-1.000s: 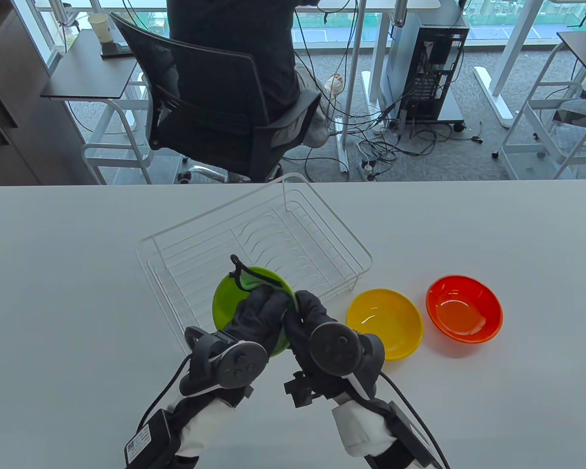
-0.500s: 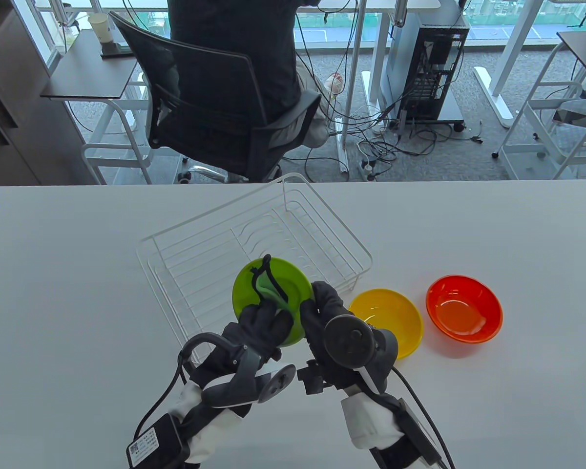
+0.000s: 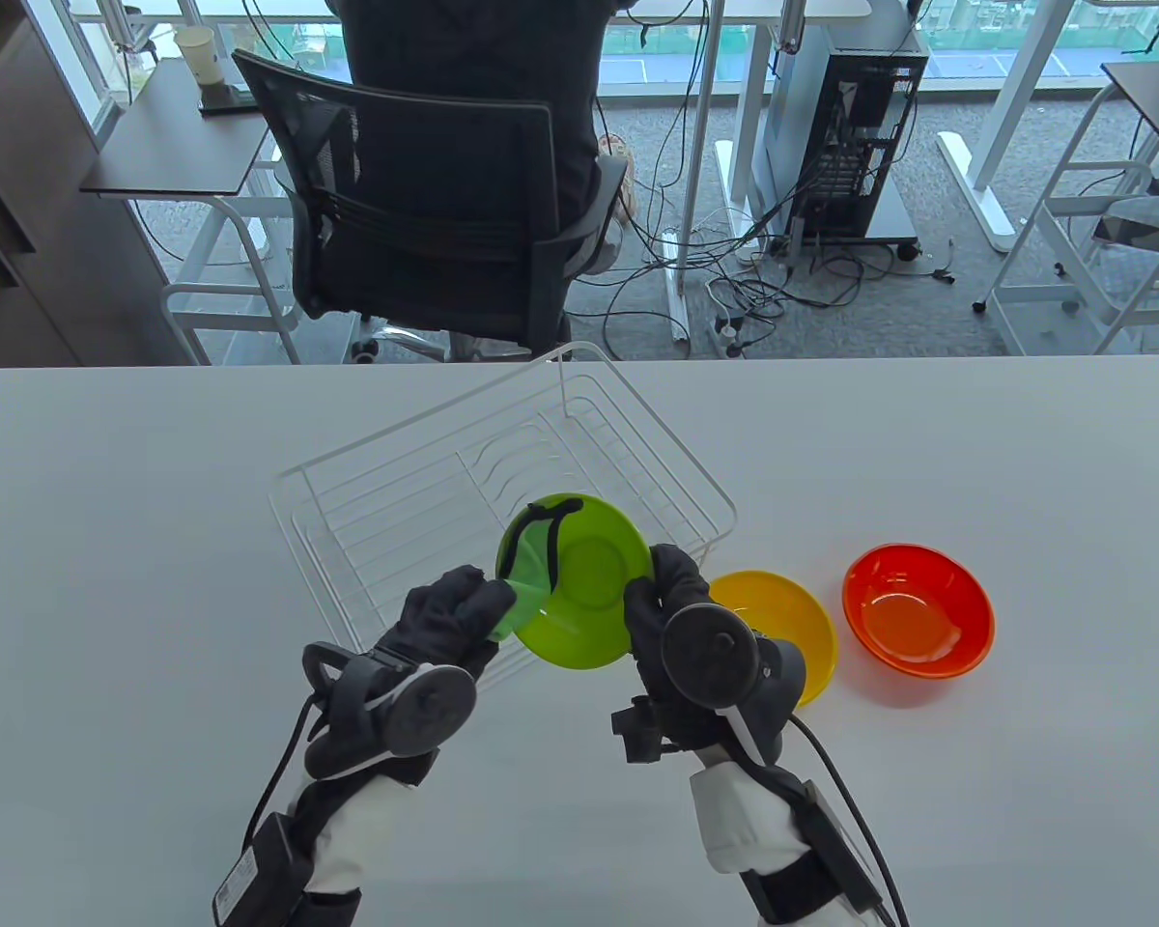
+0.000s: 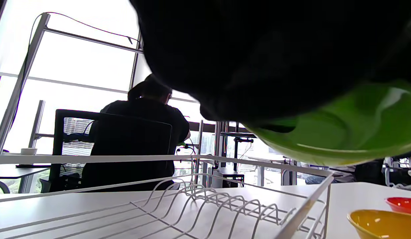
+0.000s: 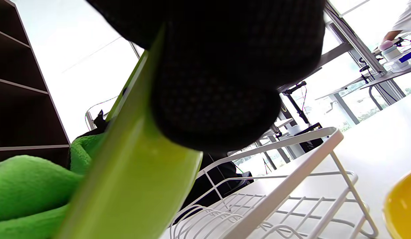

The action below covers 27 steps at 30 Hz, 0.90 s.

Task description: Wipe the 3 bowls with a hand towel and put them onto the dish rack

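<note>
A green bowl [image 3: 584, 589] is held up over the near right corner of the white wire dish rack [image 3: 396, 463], its outer base turned toward the table camera. My right hand [image 3: 662, 603] grips its right rim. My left hand [image 3: 473, 603] holds a green hand towel [image 3: 520, 591] with a black loop against the bowl's left edge. In the right wrist view the green bowl [image 5: 132, 166] and green towel [image 5: 29, 186] fill the left. A yellow bowl [image 3: 782, 618] and a red bowl [image 3: 918, 608] sit upright on the table to the right.
The white table's [image 3: 1024, 772] far edge runs behind the rack. Beyond it a person sits in a black mesh chair [image 3: 435, 212], among desks, cables and a computer tower [image 3: 855, 126].
Both hands have carried the green bowl rightward and a little away from me, turning it. The left hand has slid off the bowl's face to its left edge. The chair behind has swivelled.
</note>
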Available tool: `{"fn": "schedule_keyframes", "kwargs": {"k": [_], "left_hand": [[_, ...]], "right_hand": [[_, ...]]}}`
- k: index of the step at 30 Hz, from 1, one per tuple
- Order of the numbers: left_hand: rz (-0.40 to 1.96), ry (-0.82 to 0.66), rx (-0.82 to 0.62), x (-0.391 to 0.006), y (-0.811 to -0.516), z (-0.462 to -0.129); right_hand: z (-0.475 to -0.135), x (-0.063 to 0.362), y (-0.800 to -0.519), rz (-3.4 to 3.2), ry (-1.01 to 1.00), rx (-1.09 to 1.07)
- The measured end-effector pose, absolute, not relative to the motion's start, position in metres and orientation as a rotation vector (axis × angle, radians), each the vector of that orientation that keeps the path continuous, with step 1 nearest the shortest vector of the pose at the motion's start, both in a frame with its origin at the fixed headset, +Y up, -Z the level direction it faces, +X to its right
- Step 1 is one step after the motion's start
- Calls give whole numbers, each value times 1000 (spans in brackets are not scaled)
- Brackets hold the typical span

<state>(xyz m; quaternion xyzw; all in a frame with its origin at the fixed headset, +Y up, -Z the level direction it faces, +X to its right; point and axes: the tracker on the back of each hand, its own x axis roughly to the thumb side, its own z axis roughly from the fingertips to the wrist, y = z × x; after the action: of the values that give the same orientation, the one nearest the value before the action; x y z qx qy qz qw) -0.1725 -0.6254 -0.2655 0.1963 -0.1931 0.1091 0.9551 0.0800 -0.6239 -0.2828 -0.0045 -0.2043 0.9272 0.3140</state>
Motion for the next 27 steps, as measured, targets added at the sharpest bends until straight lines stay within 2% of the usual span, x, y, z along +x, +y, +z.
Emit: {"fn": "schedule_keyframes", "kwargs": {"k": [7, 17, 27], "left_hand": [[534, -255, 435, -226, -621, -269], [658, -140, 479, -265, -623, -267], [723, -60, 555, -289, -621, -261]], "right_hand": [[-300, 79, -621, 2483, -484, -88], [-343, 30, -616, 2590, -263, -191], [-379, -20, -639, 2679, -5, -270]]}}
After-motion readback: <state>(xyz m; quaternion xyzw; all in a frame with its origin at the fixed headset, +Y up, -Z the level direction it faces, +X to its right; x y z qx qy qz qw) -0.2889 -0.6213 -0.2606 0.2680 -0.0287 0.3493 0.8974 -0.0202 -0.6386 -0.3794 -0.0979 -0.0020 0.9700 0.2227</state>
